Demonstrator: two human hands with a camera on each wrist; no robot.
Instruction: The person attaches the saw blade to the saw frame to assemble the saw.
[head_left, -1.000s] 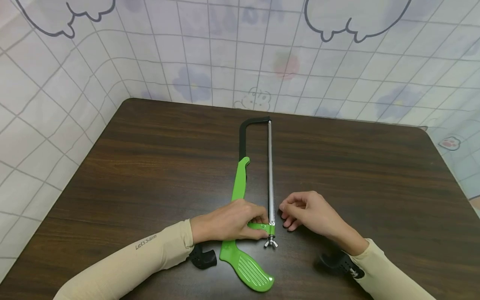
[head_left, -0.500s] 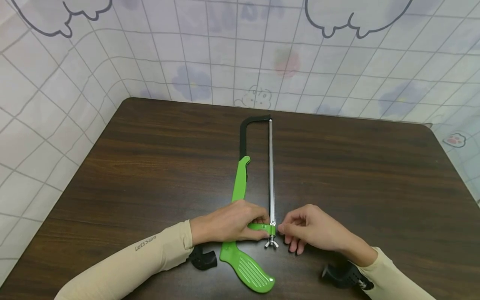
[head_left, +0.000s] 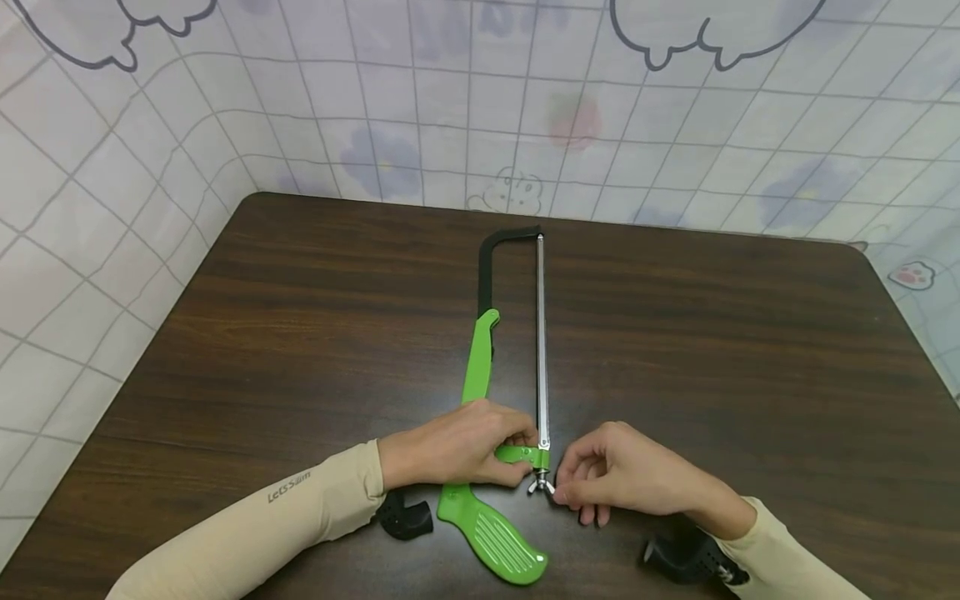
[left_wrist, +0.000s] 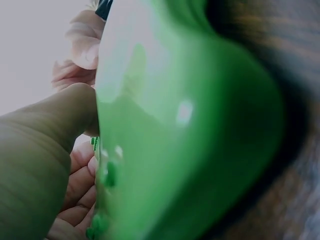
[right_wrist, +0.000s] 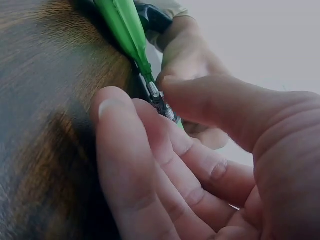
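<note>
Lying flat on the tabletop [head_left: 712,350], the hacksaw [head_left: 477,367] presents its ribbed green handle [head_left: 501,546] nearest the person. Beyond it, on the near side of the green bracket [head_left: 517,454], sits a wing nut [head_left: 541,482]. Right hand [head_left: 622,471]: bent fingers at the wing nut's right side; whether its grip is closed on it cannot be told. Left hand [head_left: 467,444]: grip clenched on the green bracket, thumb and fingers on opposite sides. Farther off, a silver bar [head_left: 542,350] runs to the curved black frame end [head_left: 486,271]; past the tabletop's far edge stands a grid-printed wall covering [head_left: 446,146].
</note>
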